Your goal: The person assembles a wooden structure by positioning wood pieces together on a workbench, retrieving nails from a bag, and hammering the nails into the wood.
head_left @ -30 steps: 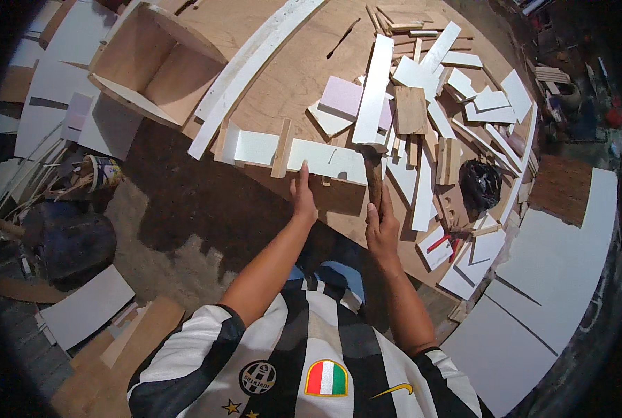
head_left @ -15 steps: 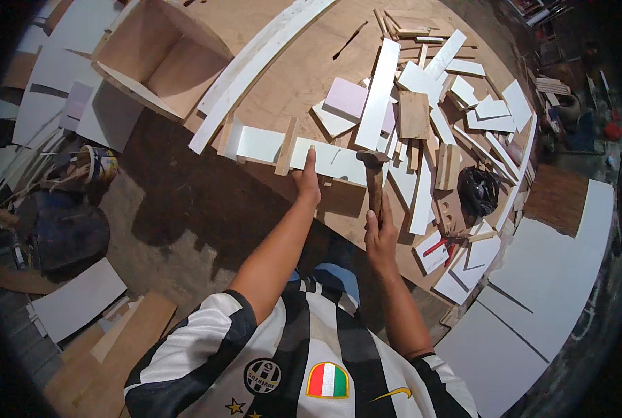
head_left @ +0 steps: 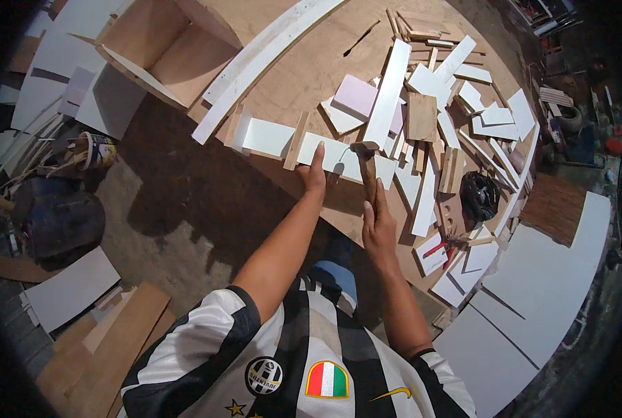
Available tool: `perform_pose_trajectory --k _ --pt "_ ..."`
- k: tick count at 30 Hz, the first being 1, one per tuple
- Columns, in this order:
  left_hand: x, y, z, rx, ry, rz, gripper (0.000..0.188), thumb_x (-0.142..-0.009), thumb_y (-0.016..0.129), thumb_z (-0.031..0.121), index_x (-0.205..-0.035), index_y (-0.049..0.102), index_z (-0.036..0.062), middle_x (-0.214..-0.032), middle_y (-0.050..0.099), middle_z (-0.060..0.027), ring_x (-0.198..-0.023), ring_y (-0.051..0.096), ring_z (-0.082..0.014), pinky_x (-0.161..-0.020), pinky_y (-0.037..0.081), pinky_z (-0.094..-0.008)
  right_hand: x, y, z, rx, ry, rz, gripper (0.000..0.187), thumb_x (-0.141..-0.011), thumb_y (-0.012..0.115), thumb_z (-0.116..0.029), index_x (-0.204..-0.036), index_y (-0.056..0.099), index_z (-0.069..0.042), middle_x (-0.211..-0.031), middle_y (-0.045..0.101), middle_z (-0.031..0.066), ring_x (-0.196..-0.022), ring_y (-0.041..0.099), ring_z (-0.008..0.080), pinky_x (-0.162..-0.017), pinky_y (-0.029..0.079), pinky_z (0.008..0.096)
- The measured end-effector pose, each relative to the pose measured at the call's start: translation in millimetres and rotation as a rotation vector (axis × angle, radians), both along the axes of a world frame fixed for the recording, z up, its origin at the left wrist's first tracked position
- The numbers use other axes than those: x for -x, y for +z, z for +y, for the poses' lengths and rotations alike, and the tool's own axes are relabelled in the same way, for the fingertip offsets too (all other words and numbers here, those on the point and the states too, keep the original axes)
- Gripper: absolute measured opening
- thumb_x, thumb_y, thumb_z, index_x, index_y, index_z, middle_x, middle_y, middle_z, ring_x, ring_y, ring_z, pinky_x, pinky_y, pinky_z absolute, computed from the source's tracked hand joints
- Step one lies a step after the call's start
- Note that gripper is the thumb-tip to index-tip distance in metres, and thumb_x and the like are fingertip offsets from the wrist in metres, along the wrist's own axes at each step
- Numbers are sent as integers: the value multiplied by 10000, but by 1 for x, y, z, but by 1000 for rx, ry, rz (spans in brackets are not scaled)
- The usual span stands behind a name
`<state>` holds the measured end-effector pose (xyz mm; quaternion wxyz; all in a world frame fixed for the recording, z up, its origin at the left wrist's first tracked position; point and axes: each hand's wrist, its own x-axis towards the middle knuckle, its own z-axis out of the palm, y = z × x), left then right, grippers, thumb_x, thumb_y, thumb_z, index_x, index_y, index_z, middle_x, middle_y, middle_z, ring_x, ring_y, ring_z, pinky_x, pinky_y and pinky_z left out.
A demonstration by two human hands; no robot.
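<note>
My right hand point(head_left: 380, 233) is closed round the wooden handle of a hammer point(head_left: 367, 169), its head over the right part of a narrow white board assembly point(head_left: 269, 136). That assembly lies along the table's near edge, with an upright end piece at its left and a raw wooden crosspiece point(head_left: 296, 141) across it. My left hand point(head_left: 313, 177) grips its near edge just right of the crosspiece, thumb on top and the other fingers mostly hidden. Between thumb and hammer shows a thin curved dark mark point(head_left: 341, 157); I cannot tell if it is a nail or a shadow.
White and raw wood offcuts point(head_left: 422, 115) are heaped to the right on the table point(head_left: 293, 76), with a black plastic bag point(head_left: 479, 195) and red-handled pliers point(head_left: 436, 249). Long white strips point(head_left: 255, 63) and an open wooden box point(head_left: 175, 52) are at the left. A bucket point(head_left: 98, 151) stands below.
The hammer head has shifted slightly left and up over the white board, nearer my left thumb. My left hand keeps its place on the board; the whole view has shifted a little.
</note>
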<state>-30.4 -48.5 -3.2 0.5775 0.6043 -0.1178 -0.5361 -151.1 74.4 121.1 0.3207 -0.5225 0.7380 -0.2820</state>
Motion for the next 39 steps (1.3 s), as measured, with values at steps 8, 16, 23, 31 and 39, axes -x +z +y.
perform_pose_trajectory --k 8,16,23,31,39 --pt "-5 -36 -4 139 -36 2 441 -864 815 189 -1214 666 -33 -1217 673 -107 -1106 624 -191 -958 492 -346 -9 -6 -5 77 28 83 580 -1039 522 -144 -1582 319 -148 -1141 687 272 -949 715 384 -775 534 423" --pt "-2 -34 -4 138 -14 -26 535 -855 819 186 -1283 597 -46 -1254 648 -117 -1124 623 -220 -994 486 -372 -10 -4 0 215 -29 33 604 -1038 533 -201 -1591 291 -178 -1070 693 281 -871 693 461 -707 523 504" --pt "-1 -45 -7 203 72 7 540 -856 823 206 -1276 598 -48 -1238 652 -115 -1128 617 -218 -1004 474 -360 -11 -6 -7 -24 -12 22 559 -1033 524 -143 -1567 359 -132 -1074 709 248 -840 708 384 -738 538 406" --pt "-3 -32 -4 184 42 -39 478 -878 802 194 -1257 615 -29 -1223 658 -95 -1102 619 -199 -955 493 -366 -12 -24 -3 3 18 100 573 -1036 525 -153 -1576 337 -134 -947 713 225 -739 699 366 -659 524 423" --pt "0 -11 -2 38 20 46 485 -866 814 208 -1247 627 -27 -1221 662 -99 -1103 623 -208 -968 488 -365 -16 -31 2 248 36 176 591 -1030 534 -139 -1579 318 -116 -1166 685 272 -957 708 416 -780 544 443"
